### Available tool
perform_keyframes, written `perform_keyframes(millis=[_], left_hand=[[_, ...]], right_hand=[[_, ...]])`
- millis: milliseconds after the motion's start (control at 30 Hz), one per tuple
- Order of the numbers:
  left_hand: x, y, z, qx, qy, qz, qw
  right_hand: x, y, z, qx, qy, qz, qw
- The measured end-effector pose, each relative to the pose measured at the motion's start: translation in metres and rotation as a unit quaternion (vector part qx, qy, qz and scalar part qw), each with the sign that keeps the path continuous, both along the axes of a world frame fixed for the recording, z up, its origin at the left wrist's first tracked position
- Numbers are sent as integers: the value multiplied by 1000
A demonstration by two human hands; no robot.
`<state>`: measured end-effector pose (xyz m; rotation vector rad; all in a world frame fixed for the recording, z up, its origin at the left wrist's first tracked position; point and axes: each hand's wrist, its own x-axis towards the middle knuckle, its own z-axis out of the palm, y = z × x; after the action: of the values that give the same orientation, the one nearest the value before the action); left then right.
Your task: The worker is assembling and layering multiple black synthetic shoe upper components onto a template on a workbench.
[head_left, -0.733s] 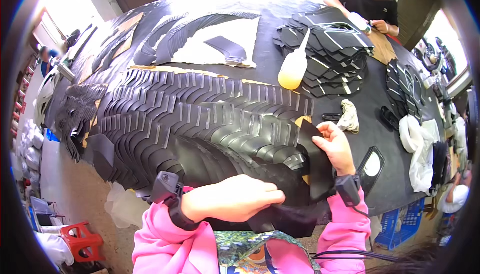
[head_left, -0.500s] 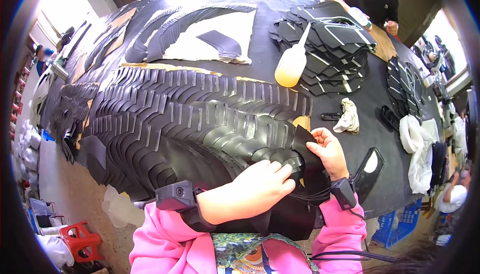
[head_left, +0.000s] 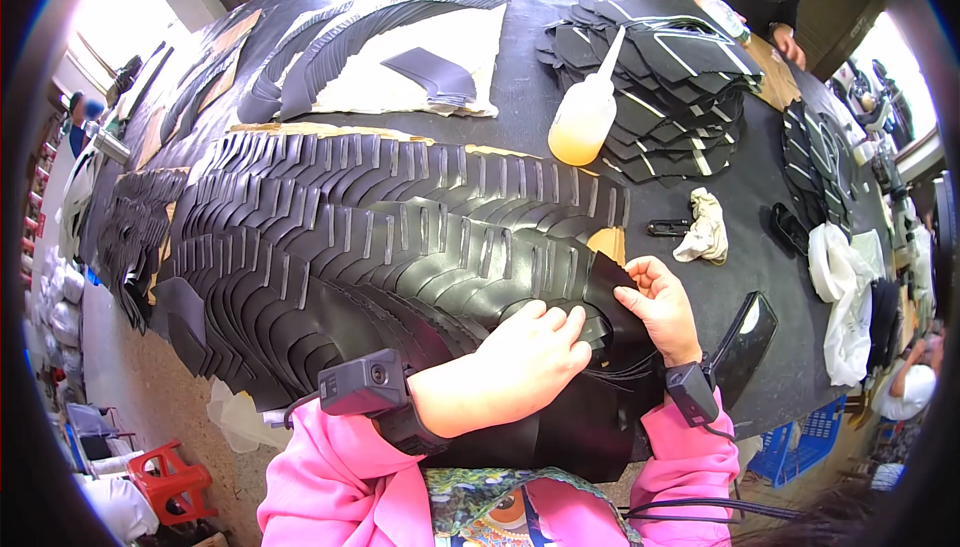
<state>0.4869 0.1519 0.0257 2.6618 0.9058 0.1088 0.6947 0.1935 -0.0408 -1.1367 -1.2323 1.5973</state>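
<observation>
My right hand (head_left: 660,309) pinches the edge of a dark leather-like piece (head_left: 618,299) between thumb and fingers at the right end of the overlapping rows. Beside it, my left hand (head_left: 535,359) is closed, its bent fingertips at the near edge of the same piece; what lies under them is partly hidden. Rows of curved black pieces (head_left: 420,257), many with a paler strip along one end, fan out across the table to the left. More black material (head_left: 585,437) hangs below my hands at the table's near edge.
Beyond the rows stand a squeeze bottle (head_left: 582,125) of yellowish liquid and a pile of black panels with white lines (head_left: 680,87). To the right lie a crumpled cloth (head_left: 705,229), a black clip-like tool (head_left: 668,228) and a phone (head_left: 745,342). Another person's hand (head_left: 788,45) is at the far right.
The view has shifted slightly. My left hand has moved a little to the right over the black pieces, while my right hand keeps its pinch on the edge.
</observation>
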Motion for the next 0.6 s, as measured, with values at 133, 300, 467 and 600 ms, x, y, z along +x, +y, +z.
perform_keyframes(millis=[133, 300, 467, 600], left_hand=[[0, 1, -4, 28, -16, 6, 999], [1, 6, -9, 37, -19, 4, 999], [3, 8, -12, 26, 0, 0, 1000], [4, 10, -12, 32, 6, -1, 999]], right_hand=[[-1, 0, 1, -9, 5, 2, 1000], [-1, 0, 0, -13, 0, 2, 1000], [-5, -4, 1, 0, -14, -4, 1000], [-5, -3, -2, 19, -45, -15, 999]])
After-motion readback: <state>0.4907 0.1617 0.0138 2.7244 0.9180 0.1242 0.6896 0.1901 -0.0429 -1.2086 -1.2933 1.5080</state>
